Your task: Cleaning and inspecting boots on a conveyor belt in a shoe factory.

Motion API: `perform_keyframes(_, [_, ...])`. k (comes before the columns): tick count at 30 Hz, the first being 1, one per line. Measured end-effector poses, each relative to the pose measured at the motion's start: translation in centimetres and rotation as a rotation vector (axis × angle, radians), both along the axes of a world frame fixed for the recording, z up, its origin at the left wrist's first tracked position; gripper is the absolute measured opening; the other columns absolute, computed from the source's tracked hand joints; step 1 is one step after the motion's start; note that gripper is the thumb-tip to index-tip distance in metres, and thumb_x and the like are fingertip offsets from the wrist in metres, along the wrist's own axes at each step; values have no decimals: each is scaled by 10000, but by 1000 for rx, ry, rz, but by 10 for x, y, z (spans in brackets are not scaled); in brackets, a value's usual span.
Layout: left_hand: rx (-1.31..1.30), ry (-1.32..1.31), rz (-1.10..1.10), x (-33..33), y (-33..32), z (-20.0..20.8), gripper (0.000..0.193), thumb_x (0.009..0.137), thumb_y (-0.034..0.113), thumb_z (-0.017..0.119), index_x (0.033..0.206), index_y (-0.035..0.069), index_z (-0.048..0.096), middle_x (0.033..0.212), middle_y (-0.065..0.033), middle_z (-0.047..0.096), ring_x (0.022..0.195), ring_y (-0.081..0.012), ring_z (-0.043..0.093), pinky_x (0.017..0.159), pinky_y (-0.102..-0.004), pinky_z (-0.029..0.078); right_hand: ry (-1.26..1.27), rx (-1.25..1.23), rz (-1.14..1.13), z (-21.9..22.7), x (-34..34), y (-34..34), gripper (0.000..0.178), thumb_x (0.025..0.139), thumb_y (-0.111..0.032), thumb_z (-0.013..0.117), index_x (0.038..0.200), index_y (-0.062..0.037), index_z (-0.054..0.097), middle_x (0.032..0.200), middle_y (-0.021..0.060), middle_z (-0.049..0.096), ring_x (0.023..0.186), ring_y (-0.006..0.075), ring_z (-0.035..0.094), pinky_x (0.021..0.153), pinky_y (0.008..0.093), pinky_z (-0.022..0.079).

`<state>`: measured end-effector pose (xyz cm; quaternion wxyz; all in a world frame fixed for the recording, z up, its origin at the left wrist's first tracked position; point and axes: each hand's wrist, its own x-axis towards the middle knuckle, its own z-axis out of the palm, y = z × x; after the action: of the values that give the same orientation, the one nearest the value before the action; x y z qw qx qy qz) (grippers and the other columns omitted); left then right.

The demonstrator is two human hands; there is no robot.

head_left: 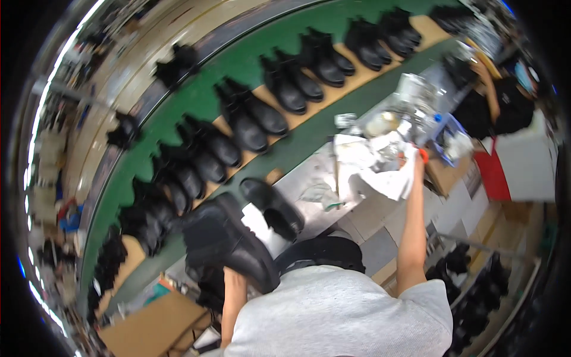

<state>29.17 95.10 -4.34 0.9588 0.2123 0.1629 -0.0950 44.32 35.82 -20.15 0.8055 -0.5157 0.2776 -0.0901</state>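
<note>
Left grip (pixel 233 276), mostly hidden, holds a black ankle boot (pixel 229 232) at seven o'clock while right grip (pixel 410 156), closure unclear, seemingly gathers white paper (pixel 389 183) at three, probably needing careful lifting next.

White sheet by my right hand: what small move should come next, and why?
Perhaps close the right hand on the white sheet: it is right at the sheet, while the left hand is taken up with the black boot, so the right seems better placed. Blur hides whether it grips yet.
</note>
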Motion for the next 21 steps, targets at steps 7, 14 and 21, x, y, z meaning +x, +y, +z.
perform_keyframes(7, [14,-35,-1,6,-20,19,296,908,239,480,1101,23,537,976,-136,599,890,-256,596,754,-357,526,-262,-385,-26,84,-26,87,292,924,-160,468,1198,-67,506,809,69,588,629,76,536,491,178,406])
perform_keyframes(14, [7,208,41,9,-25,44,243,896,184,508,1050,3,555,944,-130,610,865,-246,614,699,-320,545,-183,-154,679,196,-39,240,316,741,-16,473,1054,-44,512,830,76,607,537,73,515,413,192,394])
perform_keyframes(21, [-18,190,-4,14,-31,49,261,909,208,473,1046,1,551,930,-156,607,831,-252,617,676,-321,548,-155,-148,920,223,-43,326,351,678,100,553,998,-35,504,791,37,586,613,65,536,473,169,411])
